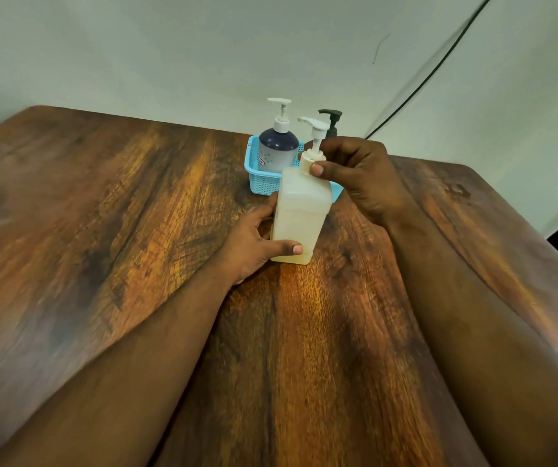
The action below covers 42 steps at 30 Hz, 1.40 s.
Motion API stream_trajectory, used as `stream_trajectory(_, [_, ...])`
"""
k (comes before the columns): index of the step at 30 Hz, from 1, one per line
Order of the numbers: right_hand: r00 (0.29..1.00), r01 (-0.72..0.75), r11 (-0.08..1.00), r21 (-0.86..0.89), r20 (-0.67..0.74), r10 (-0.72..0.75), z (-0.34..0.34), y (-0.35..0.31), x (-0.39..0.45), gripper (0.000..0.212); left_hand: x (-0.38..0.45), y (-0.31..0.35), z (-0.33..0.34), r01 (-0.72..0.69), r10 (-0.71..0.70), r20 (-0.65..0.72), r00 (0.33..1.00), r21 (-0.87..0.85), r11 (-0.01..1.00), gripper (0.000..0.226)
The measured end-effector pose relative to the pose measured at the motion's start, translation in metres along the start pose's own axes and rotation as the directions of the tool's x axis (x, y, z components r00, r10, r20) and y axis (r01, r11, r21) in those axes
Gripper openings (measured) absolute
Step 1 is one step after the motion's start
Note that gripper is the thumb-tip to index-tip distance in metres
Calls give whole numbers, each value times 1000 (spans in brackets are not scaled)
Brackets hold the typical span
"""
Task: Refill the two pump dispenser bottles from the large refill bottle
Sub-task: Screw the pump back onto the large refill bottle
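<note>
With the left hand wrapped around the base of the white bottle standing on the desk and the right hand pinching its pump collar, loosening could tip the bottle and spill liquid.

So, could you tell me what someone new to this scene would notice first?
First, the pale square pump bottle standing mid-table, with the left hand wrapped round its base and the right hand pinching its white collar. Behind it, at the far edge of the wooden table, a blue basket holds a dark bottle with a white pump. A black pump head peeks over the right hand.
</note>
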State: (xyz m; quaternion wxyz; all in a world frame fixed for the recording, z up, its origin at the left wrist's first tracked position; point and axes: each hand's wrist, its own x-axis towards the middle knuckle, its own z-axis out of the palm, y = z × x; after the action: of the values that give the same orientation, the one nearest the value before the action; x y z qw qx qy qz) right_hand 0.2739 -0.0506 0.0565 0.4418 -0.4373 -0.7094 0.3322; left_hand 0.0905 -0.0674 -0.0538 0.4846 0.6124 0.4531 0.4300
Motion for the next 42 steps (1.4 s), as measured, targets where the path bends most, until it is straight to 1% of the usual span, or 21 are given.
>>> stream_trajectory(2, [995,-3,999,-36,-96,-1,11,-2,-2,26,-1,1,1,-14,14,-3,1000,12,1000,86])
stream_trajectory(5, [977,-11,1000,-26,-214,5,27,-2,-6,37,-2,1,1,-19,19,-1,1000,7,1000,88])
stream_trajectory(8, [965,-29,994,-105,-261,1,35,-4,-14,38,-3,0,1,-8,8,-1,1000,-4,1000,89])
stream_trajectory(11, [953,-66,991,-121,-302,26,39,2,-30,39,-3,0,1,-16,16,-11,1000,-8,1000,88])
stream_trajectory(13, [942,-100,985,-142,-333,48,40,8,-38,44,-3,-1,1,-16,16,-15,1000,-11,1000,89])
stream_trajectory(15, [942,-94,992,-81,-329,63,36,8,-40,47,-2,-1,1,-15,15,-9,1000,-17,1000,90])
stream_trajectory(17, [953,-86,996,34,-289,92,31,5,-37,48,-2,0,1,-15,15,-5,1000,-14,1000,89])
stream_trajectory(19, [964,-86,975,203,-229,133,29,1,-33,43,-2,0,1,-23,23,-9,1000,-10,1000,89])
stream_trajectory(21, [973,-89,927,365,-167,160,29,-1,-35,37,-2,0,1,-33,33,-10,999,-5,999,89])
stream_trajectory(22, [973,-85,912,402,-162,162,29,-1,-37,34,-2,0,0,-33,33,-9,999,-6,999,89])
stream_trajectory(24, [966,-49,909,414,-211,148,28,1,-45,27,-3,0,-1,-30,29,-16,999,-14,999,89])
stream_trajectory(26, [945,-27,919,393,-290,152,25,1,-50,21,-3,0,0,-29,29,-23,999,-16,999,89])
stream_trajectory(28, [928,-32,936,351,-338,159,21,3,-49,23,-2,0,1,-27,27,-16,1000,-27,999,89])
stream_trajectory(29, [937,-44,947,318,-317,150,19,3,-44,26,-2,0,1,-24,24,-10,1000,-29,999,88])
stream_trajectory(30, [955,-57,953,297,-261,139,17,2,-39,29,-2,1,1,-26,26,-2,1000,-27,999,87])
stream_trajectory(33, [994,-95,956,278,-31,108,12,-4,-19,31,-3,3,0,-32,32,5,999,-27,999,83])
stream_trajectory(35, [993,-122,973,194,20,120,7,-7,-8,29,-3,4,-1,-31,32,8,999,-30,999,80])
stream_trajectory(37, [987,-162,981,106,1,163,4,-11,-6,25,-3,3,0,-36,36,10,999,-21,999,79])
stream_trajectory(39, [985,-168,985,29,-36,169,10,-13,-10,24,-3,2,1,-34,34,-2,999,-4,999,80])
stream_trajectory(40, [984,-158,987,-14,-84,156,16,-15,-13,25,-3,2,1,-35,35,-5,999,-4,999,81])
stream_trajectory(42, [967,-120,982,-143,-240,83,33,-16,-15,35,-2,1,1,-33,33,-2,999,-13,999,84])
